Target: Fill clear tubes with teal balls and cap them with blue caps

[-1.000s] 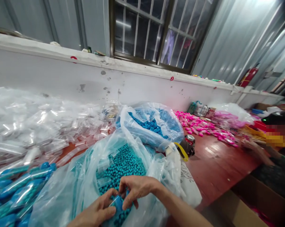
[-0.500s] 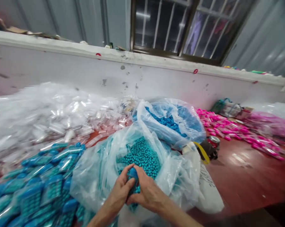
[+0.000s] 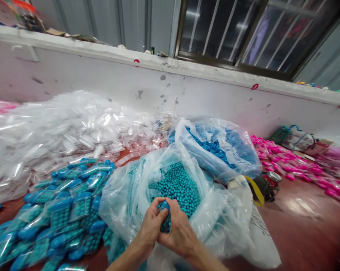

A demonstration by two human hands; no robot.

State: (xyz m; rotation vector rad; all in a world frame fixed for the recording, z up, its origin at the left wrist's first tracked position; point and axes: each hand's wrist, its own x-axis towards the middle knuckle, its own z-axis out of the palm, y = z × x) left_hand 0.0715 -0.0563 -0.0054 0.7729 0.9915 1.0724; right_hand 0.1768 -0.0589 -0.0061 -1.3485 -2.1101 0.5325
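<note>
Both hands meet over the front of an open plastic bag [image 3: 124, 192] full of small teal beads [image 3: 179, 184]. Between them is a small clear container with a blue cap [image 3: 164, 207] and teal beads inside. My left hand [image 3: 151, 222] has its fingers and thumb around the container's left side. My right hand [image 3: 177, 226] wraps the other side, hiding part of it. To the left lies a heap of filled blue-capped containers [image 3: 70, 210].
A bag of blue caps [image 3: 209, 146] stands behind the bead bag. Empty clear containers [image 3: 73, 128] are piled at the back left. Pink pieces [image 3: 288, 162], a dark jar with a yellow strap [image 3: 267, 184] and a white sack [image 3: 261, 233] are on the right.
The view has swung left, so the bags and piles appear further right. Both hands remain together around the container, with more of its beads now visible.
</note>
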